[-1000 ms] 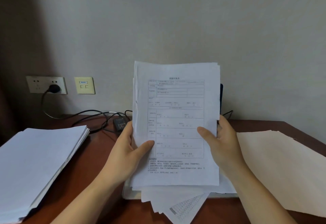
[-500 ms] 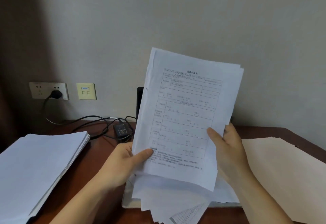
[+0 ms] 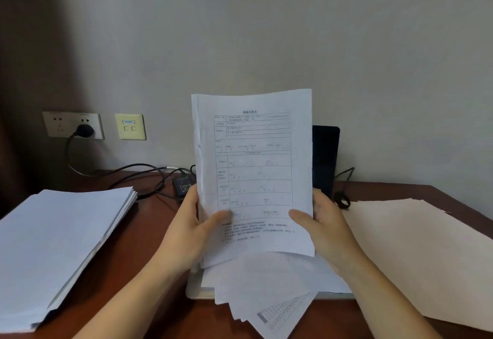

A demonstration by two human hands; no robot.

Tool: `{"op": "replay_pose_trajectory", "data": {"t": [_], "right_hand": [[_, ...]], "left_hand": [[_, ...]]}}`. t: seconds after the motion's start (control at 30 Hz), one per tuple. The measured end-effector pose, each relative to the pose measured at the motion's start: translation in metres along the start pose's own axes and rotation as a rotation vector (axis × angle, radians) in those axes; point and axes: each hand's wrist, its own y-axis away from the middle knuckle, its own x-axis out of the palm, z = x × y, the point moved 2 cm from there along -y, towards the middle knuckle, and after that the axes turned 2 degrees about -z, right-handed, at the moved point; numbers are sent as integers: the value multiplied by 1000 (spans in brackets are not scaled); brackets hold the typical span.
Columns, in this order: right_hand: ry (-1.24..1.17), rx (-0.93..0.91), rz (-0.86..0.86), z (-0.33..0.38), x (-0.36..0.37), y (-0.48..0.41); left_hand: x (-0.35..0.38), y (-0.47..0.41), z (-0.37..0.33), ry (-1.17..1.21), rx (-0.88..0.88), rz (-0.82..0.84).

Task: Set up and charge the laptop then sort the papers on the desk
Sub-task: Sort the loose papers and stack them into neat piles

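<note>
Surface [image 3: 149, 221]: white stack [image 3: 58, 245] left, cream sheets [image 3: 416, 258] right, loose papers [image 3: 266, 285] on laptop [image 3: 325, 157] between. Above these I hold the form sheaf [image 3: 253, 168] upright; left hand [image 3: 186, 234] and right hand [image 3: 328, 229] grip its lower sides, thumbs in front.

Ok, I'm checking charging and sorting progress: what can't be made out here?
Head view:
- Laptop: mostly hidden by the held forms and loose papers; charging unknowable.
- Their print: too small, blurred.
- White stack: cut off at left edge.
- Cream sheets: cut off at right edge.
</note>
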Motion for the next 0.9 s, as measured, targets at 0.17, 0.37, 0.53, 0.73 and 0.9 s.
{"op": "replay_pose_trajectory", "data": {"t": [0.17,0.37,0.53,0.73,0.9], "right_hand": [[7,-38,-41,-1,8,3],[-62,-45,-87,3,8,6],[-88,-20,-5,4,13,9],[-58,-30,3,7,19,12],[-118,2,-33,11,21,12]], "left_hand": [[5,5,-6,25,118,-10],[3,8,-12,42,236,-86],[1,8,-16,-12,311,-138],[2,6,-13,-60,268,-33],[-13,1,-16,11,49,-27]]}}
